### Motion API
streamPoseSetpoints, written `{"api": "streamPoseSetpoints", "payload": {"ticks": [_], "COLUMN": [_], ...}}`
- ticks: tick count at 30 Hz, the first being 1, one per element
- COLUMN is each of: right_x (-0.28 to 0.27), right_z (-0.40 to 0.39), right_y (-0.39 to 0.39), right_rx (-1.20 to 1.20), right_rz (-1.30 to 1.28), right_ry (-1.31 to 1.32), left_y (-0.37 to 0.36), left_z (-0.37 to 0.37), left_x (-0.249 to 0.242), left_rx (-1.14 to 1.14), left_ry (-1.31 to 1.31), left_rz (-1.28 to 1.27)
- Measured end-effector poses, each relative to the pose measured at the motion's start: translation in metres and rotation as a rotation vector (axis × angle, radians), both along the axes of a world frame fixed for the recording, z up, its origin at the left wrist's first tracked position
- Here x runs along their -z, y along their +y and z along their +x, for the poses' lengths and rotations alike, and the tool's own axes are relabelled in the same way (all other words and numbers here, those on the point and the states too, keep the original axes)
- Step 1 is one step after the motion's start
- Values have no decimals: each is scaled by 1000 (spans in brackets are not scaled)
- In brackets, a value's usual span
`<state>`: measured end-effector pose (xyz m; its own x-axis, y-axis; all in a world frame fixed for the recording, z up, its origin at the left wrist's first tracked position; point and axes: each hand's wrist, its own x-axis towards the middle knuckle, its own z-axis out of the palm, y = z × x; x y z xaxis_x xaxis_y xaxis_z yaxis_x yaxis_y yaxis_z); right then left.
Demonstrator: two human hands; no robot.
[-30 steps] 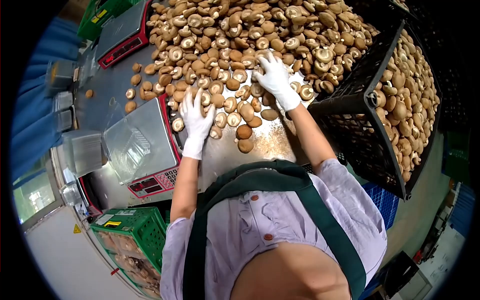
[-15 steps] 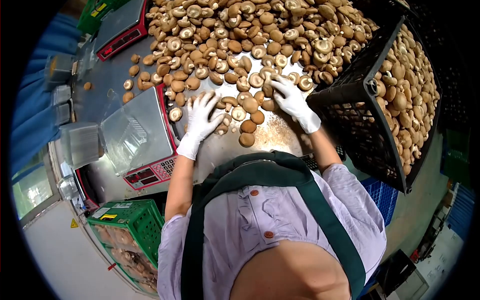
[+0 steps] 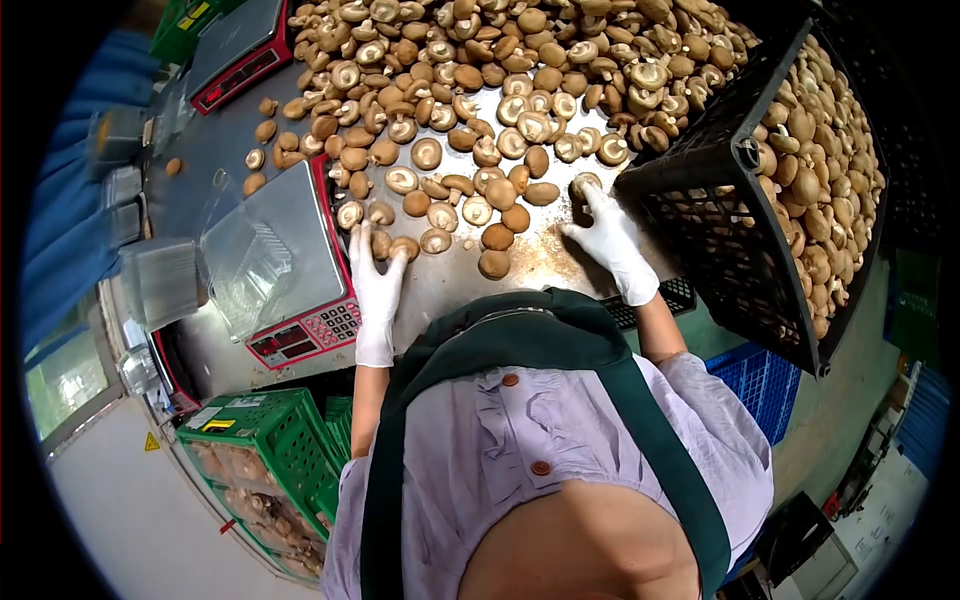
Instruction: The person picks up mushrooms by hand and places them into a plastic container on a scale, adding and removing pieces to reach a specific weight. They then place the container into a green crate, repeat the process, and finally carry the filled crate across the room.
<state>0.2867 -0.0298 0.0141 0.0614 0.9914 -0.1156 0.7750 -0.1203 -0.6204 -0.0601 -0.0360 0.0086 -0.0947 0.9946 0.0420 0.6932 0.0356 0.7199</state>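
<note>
In white gloves, both my hands rest over a metal table strewn with brown shiitake mushrooms. My left hand (image 3: 376, 300) has its fingers apart beside the kitchen-type digital scale (image 3: 285, 240). Its fingertips are at a small brown mushroom (image 3: 380, 243), and another mushroom (image 3: 404, 249) lies by the thumb. Over on the right, my right hand (image 3: 612, 245) is spread, thumb apart, with its fingertips against a single mushroom (image 3: 586, 183). Between the hands lie several loose mushrooms, among them a pale-gilled one (image 3: 477, 210) and a brown cap (image 3: 494, 264).
A large mushroom heap (image 3: 480, 60) covers the table's far side. To the right, a black crate (image 3: 700, 220) tilts, full of mushrooms. Clear plastic trays (image 3: 165, 285) stack left of the scale. A second scale (image 3: 235, 55) sits far left; a green crate (image 3: 270, 430) stands below.
My left hand has moved left and nearer to me, towards the scale. My right hand has drawn back and slightly right. Mushrooms between them now lie more spread out.
</note>
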Motion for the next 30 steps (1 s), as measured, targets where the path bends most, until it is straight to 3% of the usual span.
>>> {"api": "streamPoseSetpoints", "payload": {"ticks": [3,6,11,15,21,30], "right_x": [16,-8,12,25,21,27], "right_z": [-11,-34,-55,-56,-59,-61], "right_y": [-5,-9,-11,12,46,78], "right_rx": [-134,-131,-104,-53,-136,-290], "right_rz": [43,-166,-77,-30,-7,26], "right_ry": [13,-115,-171,-80,79,218], "left_y": [-13,-14,4,33,60,85], "left_z": [12,23,35,26,20,24], "left_x": [-8,-11,-1,6,-7,-18], "left_rx": [74,86,60,185,209,269], "left_ry": [197,259,565,449,480,560], "left_rz": [-82,-84,-153,-5,-23,-275]}}
